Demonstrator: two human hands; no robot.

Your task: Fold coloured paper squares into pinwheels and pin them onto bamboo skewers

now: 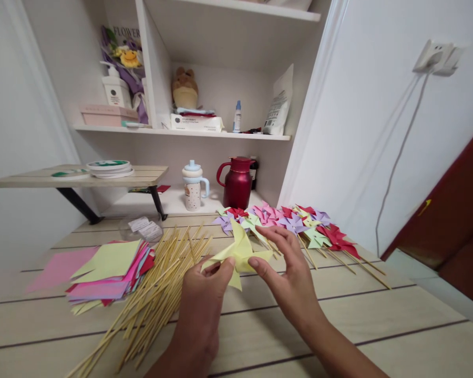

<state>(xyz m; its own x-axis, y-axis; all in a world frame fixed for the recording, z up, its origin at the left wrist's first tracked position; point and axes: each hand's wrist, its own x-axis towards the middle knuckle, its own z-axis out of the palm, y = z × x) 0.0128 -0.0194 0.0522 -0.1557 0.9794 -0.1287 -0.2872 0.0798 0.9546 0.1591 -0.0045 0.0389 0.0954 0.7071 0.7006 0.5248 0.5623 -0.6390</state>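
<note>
A pale yellow paper pinwheel point(241, 252) is held above the table, its blades spread out. My left hand point(205, 289) is closed on it, the thumb pressed near its centre and the fingers behind the left blade. My right hand point(289, 273) is open beside the right blade, its fingers stretched apart. The right thumb tip meets or overlaps that blade; I cannot tell whether it presses on it. Left of my left hand lies a loose pile of thin wooden sticks point(153, 289). Beyond my right hand are several finished pinwheels on sticks point(294, 223), in red, pink, purple, green and yellow.
Coloured paper squares point(106, 262) are stacked at the left, near a clear round container point(142, 229). A small raised stand point(43, 178) holds tape rolls point(109, 167). Behind the table stand a tumbler point(193, 191), a red jug point(237, 184) and shelves point(181, 131).
</note>
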